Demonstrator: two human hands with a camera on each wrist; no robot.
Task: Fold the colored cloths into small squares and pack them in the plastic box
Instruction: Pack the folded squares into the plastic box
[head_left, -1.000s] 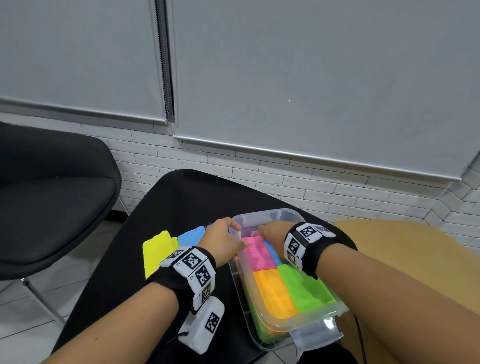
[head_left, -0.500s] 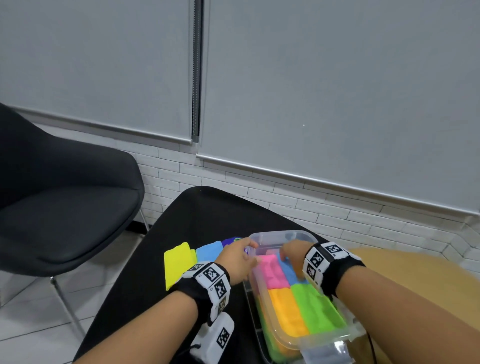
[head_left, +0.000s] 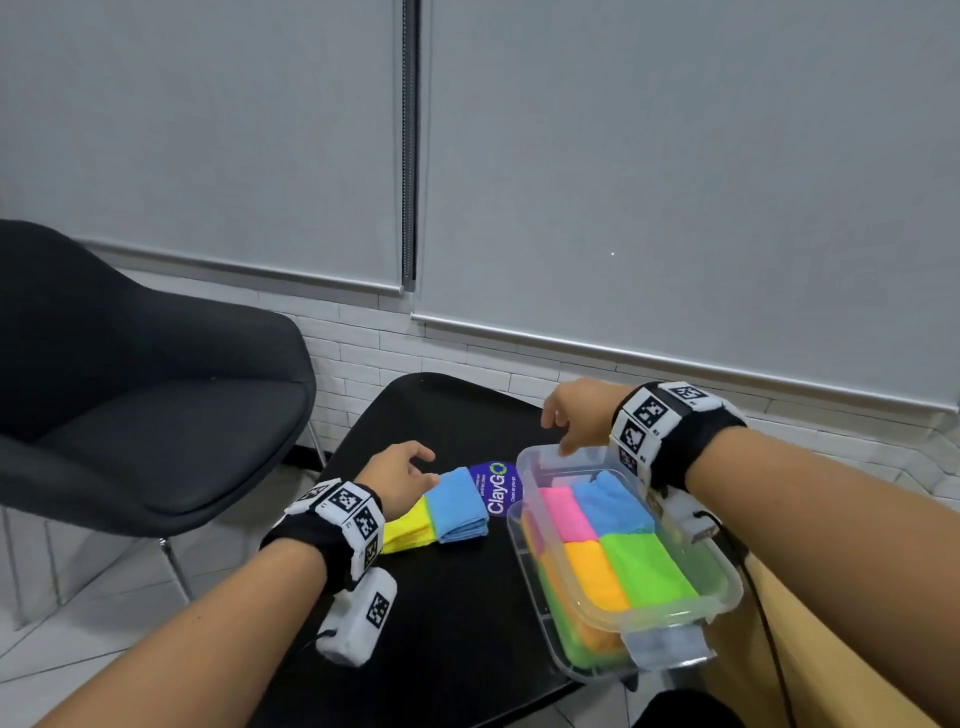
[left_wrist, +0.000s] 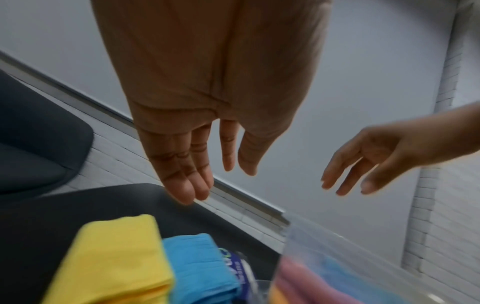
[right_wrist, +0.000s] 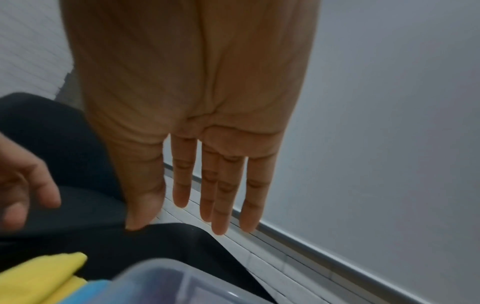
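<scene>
Your plastic box (head_left: 724, 597) sits at the right edge of the black tabletop (head_left: 447, 613), its long side running toward you, likely so both hands reach in easily. Its top layer is packed tight with four folded squares: pink (head_left: 566, 512) and blue (head_left: 613, 504) at the far end, orange (head_left: 595, 574) and green (head_left: 647, 569) nearer you, more colours showing beneath through the wall. Left of the box, toward the table's far edge, a folded blue cloth (head_left: 460, 504) and a yellow cloth (head_left: 408, 527) lie side by side, touching, probably staged for packing. Your left hand (head_left: 397, 475) hovers over them, fingers loose, holding nothing. Your right hand (head_left: 576, 415) hangs above the box's far rim, fingers straight and empty.
</scene>
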